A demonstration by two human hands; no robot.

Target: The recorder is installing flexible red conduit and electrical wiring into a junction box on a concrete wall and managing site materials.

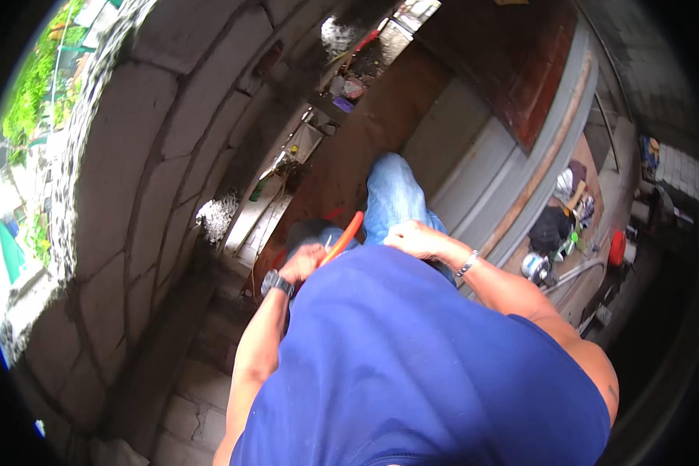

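My left hand (pixel 304 263), with a dark watch on its wrist, is closed at my left side, low in front of my blue shirt. A slim, curved orange handle (pixel 346 237) rises from it toward the upper right. The lower part of that tool is hidden by my hand and shirt, so its kind does not show. My right hand (pixel 412 239), a metal bracelet on its wrist, is curled against the raised leg of my blue jeans (pixel 397 190). What its fingers grip, if anything, stays out of sight.
A grey block wall (pixel 155 147) with a bright opening runs along my left. Leaning beside it is a brown board (pixel 342 155). Grey panels (pixel 485 182) and a dark red wooden door (pixel 512 78) stand ahead. On the right, a ledge carries a black cloth (pixel 550 228) and small clutter.
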